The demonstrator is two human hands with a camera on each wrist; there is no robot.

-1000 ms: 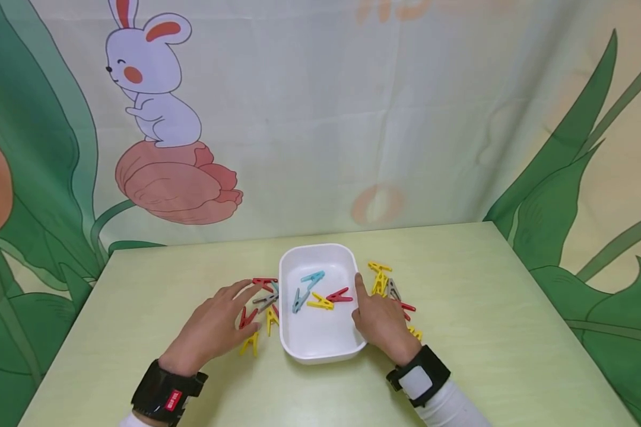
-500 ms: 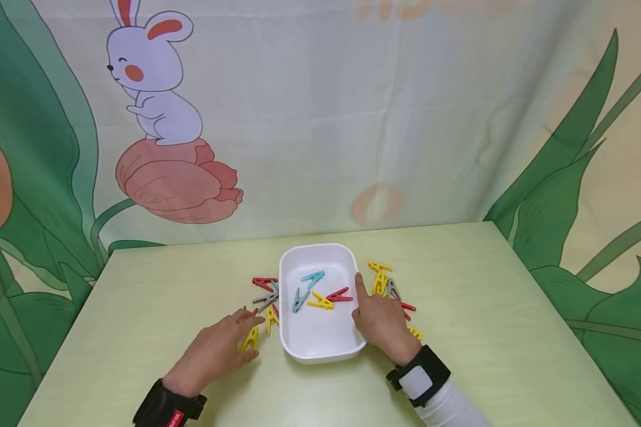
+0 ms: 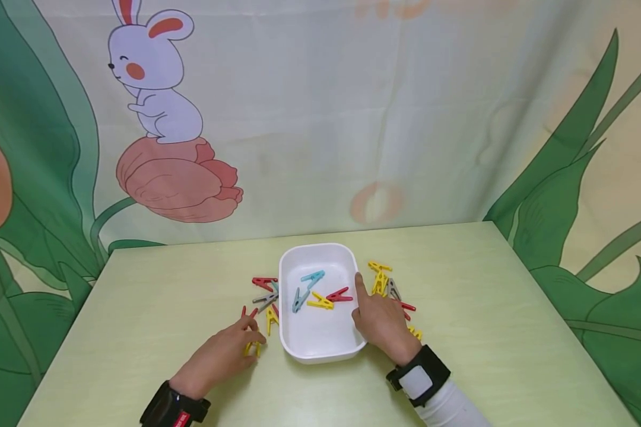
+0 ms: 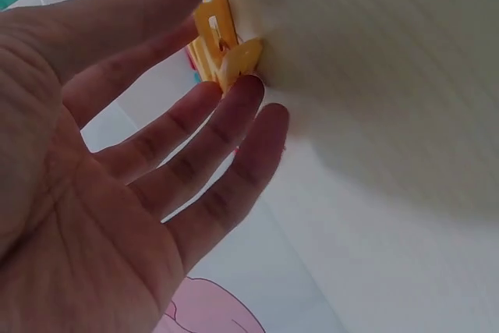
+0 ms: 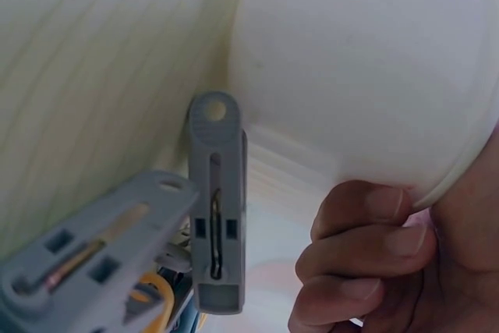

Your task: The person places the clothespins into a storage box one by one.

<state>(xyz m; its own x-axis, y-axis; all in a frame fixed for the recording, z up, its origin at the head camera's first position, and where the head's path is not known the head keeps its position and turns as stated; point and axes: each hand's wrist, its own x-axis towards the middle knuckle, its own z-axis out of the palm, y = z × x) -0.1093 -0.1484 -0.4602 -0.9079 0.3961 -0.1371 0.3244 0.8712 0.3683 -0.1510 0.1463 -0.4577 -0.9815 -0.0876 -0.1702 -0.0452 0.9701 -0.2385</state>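
Note:
A yellow clothespin (image 3: pixel 253 349) on the table sits between the thumb and fingers of my left hand (image 3: pixel 219 359). In the left wrist view, the fingers reach loosely toward this yellow clothespin (image 4: pixel 217 21), its lower part overlapped by fingertips. My right hand (image 3: pixel 381 323) grips the right wall of a white plastic box (image 3: pixel 320 347), index finger along the rim. Its other fingers curl against the outside of the box (image 5: pixel 359 60) in the right wrist view. Inside the box lie blue clothespins (image 3: pixel 301 300), a yellow clip (image 3: pixel 321 302) and a red clip (image 3: pixel 339 295).
Left of the box lie several more clothespins, among them a red one (image 3: pixel 264 281), a grey one (image 3: pixel 267 299) and another yellow one (image 3: pixel 272 320). To its right is a second group with yellow (image 3: pixel 380 283), grey (image 3: pixel 393 289) and red (image 3: pixel 407 306) pegs. A printed curtain (image 3: pixel 310 136) hangs behind the table.
My left hand has come down toward the near side, from over the red and grey clothespins to around the yellow one. The right hand and the box have stayed put.

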